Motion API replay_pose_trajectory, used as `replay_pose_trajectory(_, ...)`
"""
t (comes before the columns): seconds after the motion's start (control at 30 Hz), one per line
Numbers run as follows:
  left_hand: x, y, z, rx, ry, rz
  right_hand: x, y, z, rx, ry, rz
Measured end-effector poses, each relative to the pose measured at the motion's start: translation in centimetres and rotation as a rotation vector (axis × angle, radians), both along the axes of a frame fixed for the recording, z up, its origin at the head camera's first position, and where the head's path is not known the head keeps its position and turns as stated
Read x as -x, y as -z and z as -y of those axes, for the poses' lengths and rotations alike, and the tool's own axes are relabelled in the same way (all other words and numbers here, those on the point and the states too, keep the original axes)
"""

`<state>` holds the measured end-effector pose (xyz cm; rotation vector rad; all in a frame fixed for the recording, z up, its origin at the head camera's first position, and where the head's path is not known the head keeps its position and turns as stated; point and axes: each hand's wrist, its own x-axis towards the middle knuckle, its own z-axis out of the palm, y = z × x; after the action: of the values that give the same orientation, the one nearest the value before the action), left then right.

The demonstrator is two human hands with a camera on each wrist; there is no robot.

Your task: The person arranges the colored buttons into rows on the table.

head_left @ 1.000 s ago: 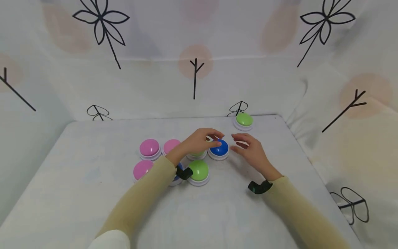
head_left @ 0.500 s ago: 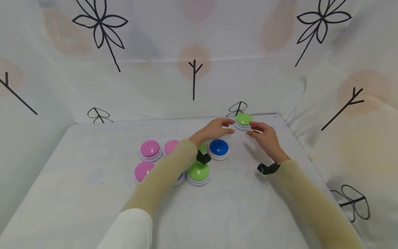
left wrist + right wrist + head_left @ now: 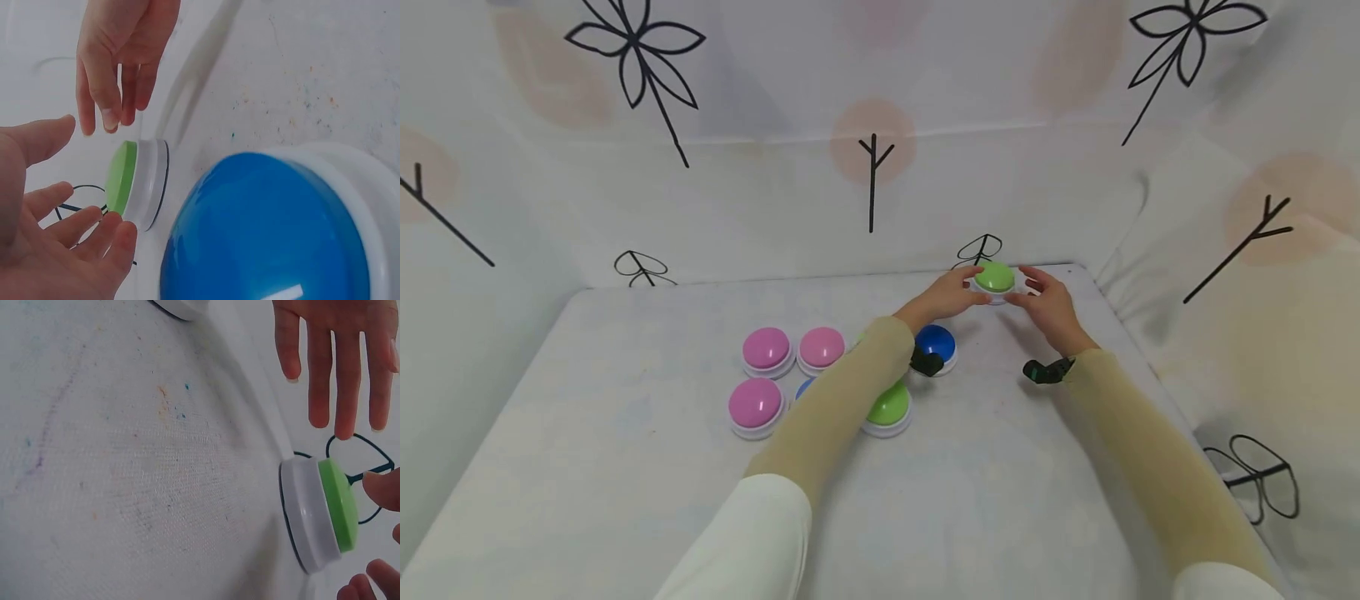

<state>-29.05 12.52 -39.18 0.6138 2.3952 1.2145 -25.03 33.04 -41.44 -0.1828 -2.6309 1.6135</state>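
Note:
In the head view, a push button with a green dome [image 3: 995, 277] and white base sits at the back right of the table. My left hand [image 3: 951, 296] is at its left side and my right hand [image 3: 1051, 310] at its right, fingers spread around it. The left wrist view shows my left fingers [image 3: 87, 244] beside the green dome, with the right hand [image 3: 128, 56] above, apart from it. From the right wrist, the left hand [image 3: 340, 362] hangs with straight fingers past the button [image 3: 312, 515], and my right fingertips are at the frame's right edge.
A blue button [image 3: 936, 343] stands under my left wrist. Pink buttons [image 3: 766, 347] form the left of the group, with a green button [image 3: 889, 406] at its front right. My left sleeve [image 3: 842, 400] partly covers other buttons. A patterned cloth wall [image 3: 775, 208] rises behind the table.
Both hands have moved from around the blue button, back and to the right, to the far green button. The left forearm now crosses over the group of buttons.

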Motion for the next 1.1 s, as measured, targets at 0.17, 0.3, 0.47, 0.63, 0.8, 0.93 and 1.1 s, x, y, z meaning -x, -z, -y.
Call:
replay_pose_trajectory(0.17, 0.2, 0.5, -1.0, 0.032, 0.005, 0.012, 0.4, 0.7, -0.3, 0.042, 0.0, 0.02)
replay_pose_trajectory(0.3, 0.0, 0.5, -1.4, 0.04, 0.019, 0.009, 0.5, 1.0, -0.5, 0.049, 0.0, 0.018)
replay_pose_trajectory(0.47, -0.2, 0.5, -1.9, 0.054, 0.009, 0.008, 0.8, 1.3, -0.6, 0.04, -0.028, 0.025)
replay_pose_trajectory(0.63, -0.3, 1.3, -2.4, 0.067, -0.019, 0.035, 0.8, 1.9, -0.6, 0.032, -0.046, 0.057)
replay_pose_trajectory(0.8, -0.5, 1.9, -2.7, 0.068, -0.04, 0.04, 0.7, 2.3, -0.9, -0.007, -0.061, 0.069)
replay_pose_trajectory(0.93, -0.8, 1.9, -2.6, 0.057, -0.039, 0.047, 0.7, 2.5, -1.0, -0.017, -0.044, 0.057)
replay_pose_trajectory(1.1, -0.6, 2.4, -2.4, 0.075, -0.023, 0.013, 0.7, 2.5, -0.6, -0.017, -0.011, 0.068)
